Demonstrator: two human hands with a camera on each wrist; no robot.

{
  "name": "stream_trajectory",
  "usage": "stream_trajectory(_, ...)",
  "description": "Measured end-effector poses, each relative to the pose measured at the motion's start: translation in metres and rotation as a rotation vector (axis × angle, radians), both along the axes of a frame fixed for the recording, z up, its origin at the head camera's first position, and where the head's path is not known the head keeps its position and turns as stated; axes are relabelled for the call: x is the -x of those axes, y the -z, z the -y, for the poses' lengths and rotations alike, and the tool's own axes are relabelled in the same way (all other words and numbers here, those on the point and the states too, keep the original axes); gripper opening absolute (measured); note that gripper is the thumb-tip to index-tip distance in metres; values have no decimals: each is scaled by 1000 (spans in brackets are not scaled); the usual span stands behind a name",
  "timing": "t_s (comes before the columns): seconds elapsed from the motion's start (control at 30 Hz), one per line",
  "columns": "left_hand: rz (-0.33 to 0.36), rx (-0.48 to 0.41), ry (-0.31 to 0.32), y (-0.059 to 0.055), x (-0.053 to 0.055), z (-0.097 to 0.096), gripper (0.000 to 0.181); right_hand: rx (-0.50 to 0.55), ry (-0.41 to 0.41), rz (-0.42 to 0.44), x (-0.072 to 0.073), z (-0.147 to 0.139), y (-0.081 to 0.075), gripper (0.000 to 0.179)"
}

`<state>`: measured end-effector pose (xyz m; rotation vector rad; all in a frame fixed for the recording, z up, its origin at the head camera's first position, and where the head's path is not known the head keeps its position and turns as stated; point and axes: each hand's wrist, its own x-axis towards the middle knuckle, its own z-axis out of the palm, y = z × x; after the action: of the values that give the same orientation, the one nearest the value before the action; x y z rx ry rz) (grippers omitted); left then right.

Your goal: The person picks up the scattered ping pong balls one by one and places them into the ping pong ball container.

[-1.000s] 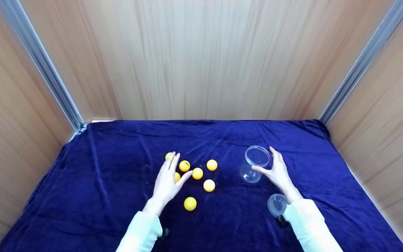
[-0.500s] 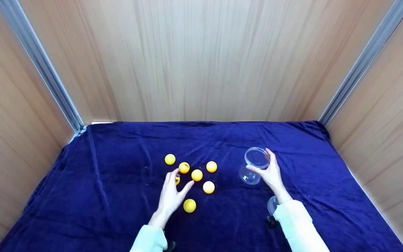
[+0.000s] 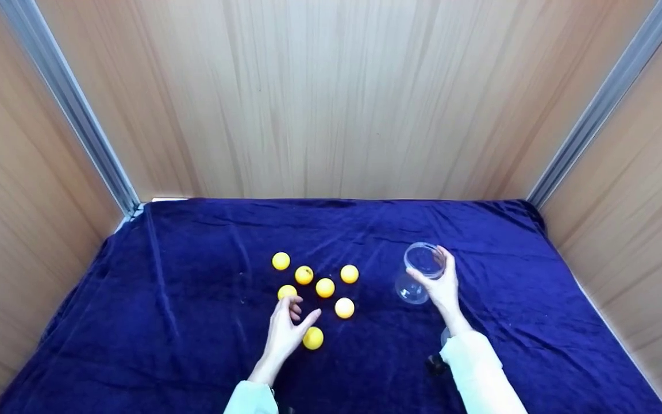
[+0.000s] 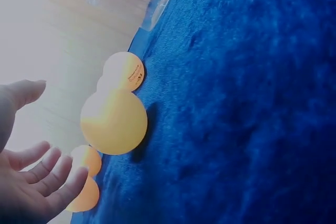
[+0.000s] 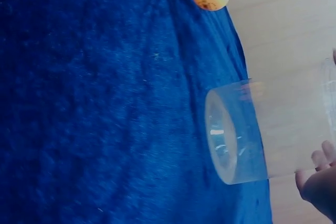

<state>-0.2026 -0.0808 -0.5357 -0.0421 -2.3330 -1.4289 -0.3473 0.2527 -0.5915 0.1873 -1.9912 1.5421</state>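
Note:
My left hand hovers over the cloth with thumb and fingers apart, holding nothing. Just right of its thumb lies a yellow ping-pong ball, and another ping-pong ball sits right beyond its fingertips. The left wrist view has a large near ping-pong ball beside the spread fingers, with a gap between. My right hand grips a clear plastic jar near its open rim, thumb on one side and fingers on the other. Upright and see-through, the jar shows nothing inside.
Several more yellow-orange balls lie scattered on the dark blue velvet cloth between the hands. A clear round lid is mostly hidden by the right sleeve. Wooden panels enclose the back and both sides.
My left hand has drawn back toward me from the far balls to near the closest ball, its fingers bending more. My right hand has closed in on the jar, its sleeve covering more of the lid.

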Motion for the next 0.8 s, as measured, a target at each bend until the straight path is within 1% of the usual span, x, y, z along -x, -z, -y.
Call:
stream_trajectory(0.13,58,-6,22,5,-3,-1,42,47,1,-41,0,2,3,83)
stream_trajectory(0.27,102,11,52,10,-4,-1,44,95,-12,-35,1,3,6,83)
stream_trajectory(0.43,156,64,71,14,-6,1,46,128,-13,-10,3,4,6,84)
stream_trajectory(0.57,188,99,73,15,-7,1,49,111,-9,-1,1,6,4,84)
stream_trajectory(0.63,187,109,79,16,-8,1,50,103,-18,1,-3,8,-1,83)
stream_trajectory(0.8,155,119,87,21,-10,0,51,148,-64,-13,-27,22,-35,82)
